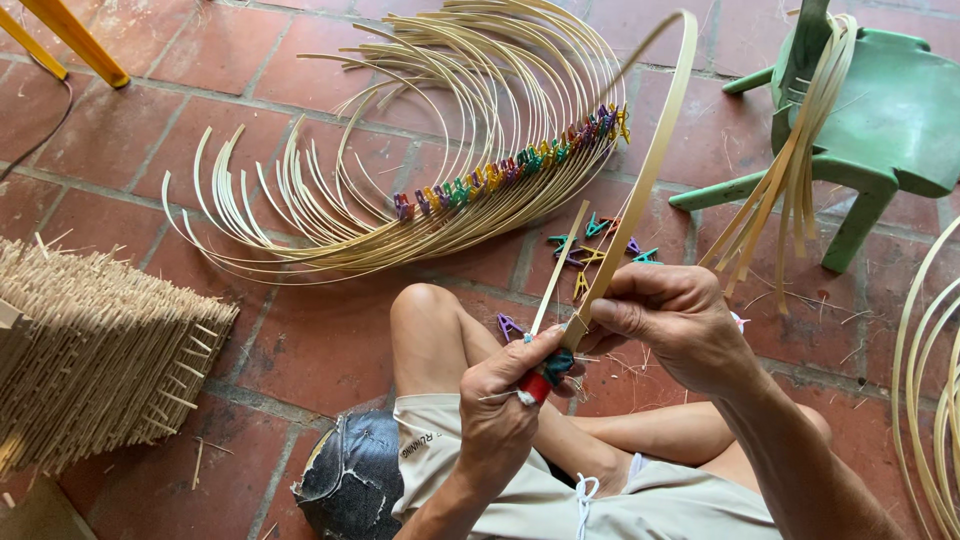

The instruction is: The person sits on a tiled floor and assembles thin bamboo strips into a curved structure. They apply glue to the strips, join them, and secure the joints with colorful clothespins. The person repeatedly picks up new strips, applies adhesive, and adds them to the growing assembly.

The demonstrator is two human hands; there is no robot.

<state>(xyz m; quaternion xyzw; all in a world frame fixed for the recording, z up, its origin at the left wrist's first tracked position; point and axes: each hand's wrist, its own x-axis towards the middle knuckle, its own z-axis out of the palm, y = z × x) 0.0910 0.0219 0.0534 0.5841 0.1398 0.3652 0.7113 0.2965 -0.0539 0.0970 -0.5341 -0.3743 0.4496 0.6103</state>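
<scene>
Bamboo strip (640, 190), bent into a tall arc, rises from the hands at lower centre and curves over at the top edge of the view; its two ends meet and overlap just above the person's knee. Left hand (500, 405) is closed around a red-handled tool (534, 386) with a small teal clip (557, 365) at the overlap, thumb pressed on top. Right hand (680, 325) pinches the strip just above that joint, fingers (625, 318) curled against its outer face (the two hands nearly touch one another at the joint). A thinner loose sliver (560, 268) stands up beside the strip from the same point.

Stack of finished hoops (420, 190) lies fanned on the red brick floor (110, 130) beyond the knee, each hoop held by one of a row of coloured clips (510, 168) running diagonally across the fan. Loose clips (600, 245) lie scattered on the bricks between the stack and the hands. Green plastic chair (890, 110) stands at upper right with a bundle of flat strips (790, 170) draped over its back. Woven bamboo panel (90, 360) sits at the left edge, and further hoops (925, 400) show at the right edge. A dark rounded cushion (350, 480) lies beside the person's thigh.
</scene>
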